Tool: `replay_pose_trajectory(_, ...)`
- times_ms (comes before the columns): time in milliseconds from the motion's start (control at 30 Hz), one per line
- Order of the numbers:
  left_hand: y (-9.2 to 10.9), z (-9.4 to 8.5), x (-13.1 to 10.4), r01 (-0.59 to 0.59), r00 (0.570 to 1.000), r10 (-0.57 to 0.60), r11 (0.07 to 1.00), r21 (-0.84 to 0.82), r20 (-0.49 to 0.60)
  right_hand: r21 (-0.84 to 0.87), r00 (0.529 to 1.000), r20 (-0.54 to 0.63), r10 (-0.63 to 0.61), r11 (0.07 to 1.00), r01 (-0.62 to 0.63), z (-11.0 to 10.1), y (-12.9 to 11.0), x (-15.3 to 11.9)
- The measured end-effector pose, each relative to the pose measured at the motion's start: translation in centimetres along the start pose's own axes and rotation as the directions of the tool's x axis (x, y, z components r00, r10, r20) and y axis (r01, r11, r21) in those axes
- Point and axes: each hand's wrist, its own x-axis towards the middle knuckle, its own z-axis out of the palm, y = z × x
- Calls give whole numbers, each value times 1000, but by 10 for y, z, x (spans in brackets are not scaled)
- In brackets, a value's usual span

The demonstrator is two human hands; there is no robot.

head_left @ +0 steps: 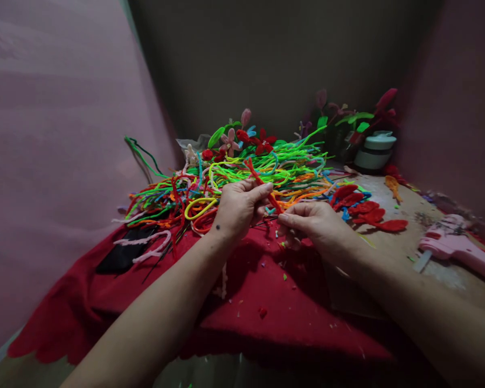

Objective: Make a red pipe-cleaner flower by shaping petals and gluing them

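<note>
A red pipe cleaner (254,170), folded or doubled along its length, is held above the front of the table. My left hand (242,205) pinches its middle between thumb and fingers, with the upper end sticking out past the thumb. At its lower end, my right hand (307,221) pinches the tip between thumb and forefinger. Behind both hands lies a big heap of pipe cleaners (295,164) in green, yellow, orange, red and other colours. Several finished red petals (364,210) rest to the right of my right hand.
A red cloth (242,302) covers the table, with small scraps on it. At left lies a black phone-like slab (123,250) under pink pipe cleaner pieces. A pink glue gun (455,242) rests at right. Behind stand a lidded jar (374,151) and pipe-cleaner flowers (264,141).
</note>
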Motion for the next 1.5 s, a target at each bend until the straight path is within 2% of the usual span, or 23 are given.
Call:
replay_pose_trajectory(100, 2, 1, -2, 29, 999, -29, 1000, 2, 22, 195, 999, 54, -1, 981, -9, -5, 4, 3)
replay_pose_trajectory(167, 3, 4, -4, 43, 998, -44, 999, 23, 54, 244, 997, 82, 3, 969, -23, -7, 6, 5)
replay_pose_trajectory(333, 3, 11, -8, 38, 996, -43, 997, 65, 78, 251, 994, 106, 20, 967, -46, -8, 4, 4)
replay_pose_trajectory(567, 2, 12, -8, 38, 997, -46, 993, 110, 68, 233, 999, 53, 0, 972, -12, -6, 4, 3)
replay_pose_trajectory(867, -1, 11, -6, 46, 998, -52, 987, 155, 34, 371, 995, -16, 100, 925, -87, -3, -1, 4)
replay_pose_trajectory(967, -1, 10, -7, 13, 996, -30, 982, 187, 90, 389, 995, -11, 96, 917, -84, -6, -2, 6)
replay_pose_trajectory(1033, -2, 6, -5, -96, 984, 53, 962, 254, 169, 387, 996, 1, 85, 919, -79, -8, -2, 7)
replay_pose_trajectory(1067, -3, 4, -4, -207, 966, 143, 926, 317, 215, 381, 996, 6, 87, 921, -83, -9, -2, 7)
replay_pose_trajectory(1100, -5, 1, -2, -341, 932, 251, 852, 398, 261, 371, 996, 10, 94, 924, -91, -10, -2, 8)
replay_pose_trajectory(1167, -8, -6, 3, -601, 798, 464, 575, 555, 384, 343, 994, 12, 109, 933, -106, -12, -3, 8)
replay_pose_trajectory(1200, -9, -9, 5, -676, 724, 526, 415, 608, 446, 325, 994, 13, 107, 940, -106, -13, -3, 8)
replay_pose_trajectory(1267, -9, -13, 8, -739, 605, 560, 131, 661, 566, 283, 994, 35, 106, 953, -111, -14, -4, 7)
replay_pose_trajectory(1333, -4, -15, 7, -747, 520, 544, -85, 660, 659, 240, 992, 68, 108, 963, -122, -15, -5, 7)
replay_pose_trajectory(1400, 4, -13, 2, -735, 470, 511, -225, 639, 720, 195, 989, 82, 119, 972, -133, -17, -6, 7)
replay_pose_trajectory(1433, 8, -11, -2, -728, 464, 488, -267, 632, 740, 164, 990, 87, 116, 978, -129, -17, -6, 7)
replay_pose_trajectory(1500, 15, -6, -9, -721, 478, 419, -314, 618, 772, 62, 990, 107, 87, 994, -94, -17, -8, 8)
